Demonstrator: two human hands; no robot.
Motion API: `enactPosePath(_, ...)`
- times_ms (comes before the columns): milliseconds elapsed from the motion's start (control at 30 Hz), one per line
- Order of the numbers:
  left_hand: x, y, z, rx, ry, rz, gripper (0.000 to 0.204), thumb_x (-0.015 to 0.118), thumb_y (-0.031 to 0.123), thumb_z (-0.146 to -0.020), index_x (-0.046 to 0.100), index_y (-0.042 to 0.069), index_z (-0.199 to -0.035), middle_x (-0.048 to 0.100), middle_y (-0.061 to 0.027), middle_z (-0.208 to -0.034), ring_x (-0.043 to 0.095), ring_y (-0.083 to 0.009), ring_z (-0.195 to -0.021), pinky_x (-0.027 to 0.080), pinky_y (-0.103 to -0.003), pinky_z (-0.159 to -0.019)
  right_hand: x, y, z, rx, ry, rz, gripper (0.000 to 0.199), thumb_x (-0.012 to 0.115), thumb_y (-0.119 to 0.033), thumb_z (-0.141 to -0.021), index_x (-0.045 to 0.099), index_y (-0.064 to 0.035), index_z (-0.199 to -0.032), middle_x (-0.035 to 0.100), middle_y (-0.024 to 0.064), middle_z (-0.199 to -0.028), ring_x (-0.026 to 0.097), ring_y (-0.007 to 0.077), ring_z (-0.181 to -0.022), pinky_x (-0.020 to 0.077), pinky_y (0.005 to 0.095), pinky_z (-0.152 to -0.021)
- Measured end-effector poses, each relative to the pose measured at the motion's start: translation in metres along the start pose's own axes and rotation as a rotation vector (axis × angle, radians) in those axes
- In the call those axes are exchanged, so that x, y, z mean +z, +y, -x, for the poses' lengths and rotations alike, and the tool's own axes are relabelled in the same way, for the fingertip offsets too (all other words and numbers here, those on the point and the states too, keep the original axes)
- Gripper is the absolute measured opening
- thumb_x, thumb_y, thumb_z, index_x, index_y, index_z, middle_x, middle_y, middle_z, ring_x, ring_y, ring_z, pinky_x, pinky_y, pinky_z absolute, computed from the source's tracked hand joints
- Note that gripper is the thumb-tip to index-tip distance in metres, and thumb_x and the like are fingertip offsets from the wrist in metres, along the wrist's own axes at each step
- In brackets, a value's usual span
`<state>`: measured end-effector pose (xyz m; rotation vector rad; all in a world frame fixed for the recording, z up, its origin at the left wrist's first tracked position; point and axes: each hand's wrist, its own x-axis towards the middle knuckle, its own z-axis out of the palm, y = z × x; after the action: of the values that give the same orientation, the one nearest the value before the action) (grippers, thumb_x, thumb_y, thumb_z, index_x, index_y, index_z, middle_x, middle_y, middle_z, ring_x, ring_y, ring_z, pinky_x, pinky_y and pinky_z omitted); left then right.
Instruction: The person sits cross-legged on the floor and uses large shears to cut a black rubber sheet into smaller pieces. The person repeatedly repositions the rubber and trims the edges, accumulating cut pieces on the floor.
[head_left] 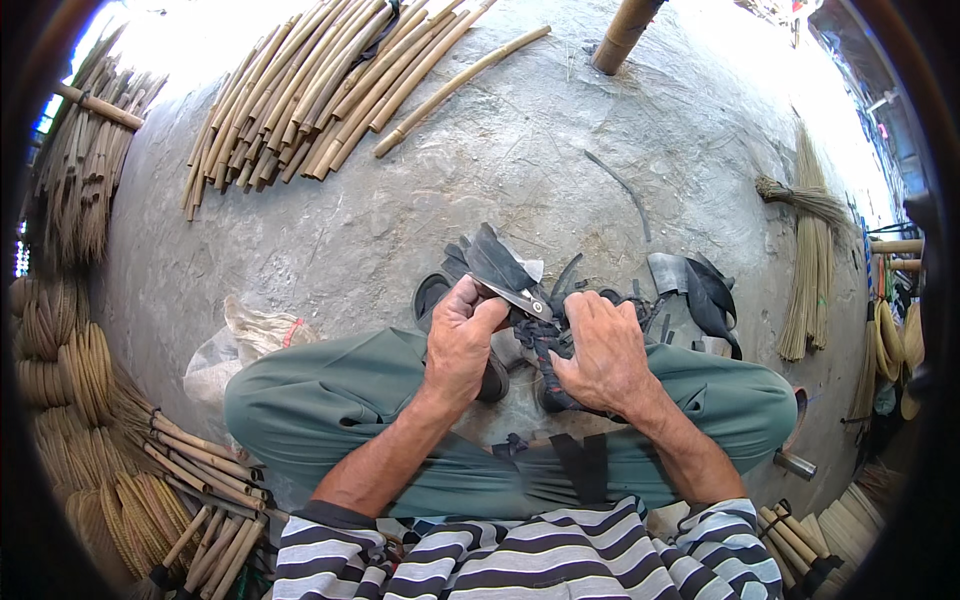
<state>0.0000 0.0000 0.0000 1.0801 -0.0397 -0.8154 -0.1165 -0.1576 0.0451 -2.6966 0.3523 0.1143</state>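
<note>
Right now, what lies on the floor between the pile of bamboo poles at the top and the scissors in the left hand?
In the head view, only bare grey concrete floor lies between the bamboo poles and the scissors held by the left hand.

The right hand [605, 350] is covering the near end of the black strips [545, 345], so its grip on them is staying unclear. The left hand [462, 335] is hiding the handles of the scissors [515, 297]. The fisheye rim is cutting off the cane bundle [75, 170] and the woven coils [50, 350]. Glare is washing out the far floor [200, 40].
</note>
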Motion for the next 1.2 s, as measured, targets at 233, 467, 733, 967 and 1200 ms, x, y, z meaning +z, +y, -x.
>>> enactPosePath(233,0.0,0.009,0.001,-0.03,-0.011,0.042,0.025,0.061,0.01,-0.098,0.069,0.009,-0.122,0.073,0.0012,-0.112,0.067,-0.009,-0.097,0.053,-0.031,-0.089,-0.002,-0.004,0.001,0.044,-0.097,-0.099,0.042,0.08,-0.034,-0.083,0.058,-0.0009,-0.097,0.067,0.02,-0.083,0.07,0.0396,-0.082,0.0509,0.05,-0.074)
enactPosePath(467,-0.01,0.008,-0.009,-0.075,0.14,0.155,0.021,0.06,0.013,-0.101,0.068,0.009,-0.12,0.073,0.0004,-0.107,0.068,-0.0095,-0.093,0.055,-0.032,-0.084,-0.001,-0.004,0.003,0.096,-0.206,-0.153,0.039,0.078,-0.032,-0.086,0.057,-0.0008,-0.096,0.069,0.0205,-0.082,0.072,0.0409,-0.082,0.0536,0.0512,-0.074)
enactPosePath(733,0.0,0.003,-0.002,0.064,0.006,0.021,0.022,0.056,0.007,-0.101,0.068,0.007,-0.12,0.073,-0.0012,-0.108,0.069,-0.0105,-0.096,0.056,-0.032,-0.089,0.001,-0.002,0.001,-0.029,0.043,-0.031,0.044,0.082,-0.033,-0.079,0.057,-0.0022,-0.098,0.068,0.0174,-0.091,0.068,0.0369,-0.09,0.0466,0.0475,-0.078)
enactPosePath(967,-0.002,0.008,-0.002,0.003,0.022,0.049,0.018,0.058,0.01,-0.1,0.068,0.009,-0.115,0.073,-0.0001,-0.107,0.068,-0.0093,-0.094,0.055,-0.032,-0.088,0.0,-0.003,0.003,0.07,-0.132,-0.135,0.041,0.078,-0.035,-0.086,0.059,-0.0003,-0.093,0.069,0.0208,-0.074,0.072,0.0407,-0.074,0.055,0.0514,-0.068)
enactPosePath(1200,-0.005,0.011,-0.007,-0.074,0.141,0.144,0.014,0.058,0.01,-0.101,0.067,0.007,-0.112,0.073,-0.0004,-0.103,0.067,-0.0072,-0.088,0.055,-0.029,-0.082,0.004,0.001,0.002,0.034,-0.122,-0.112,0.04,0.079,-0.033,-0.084,0.058,-0.0009,-0.095,0.07,0.0199,-0.079,0.072,0.0398,-0.078,0.0534,0.0509,-0.07)
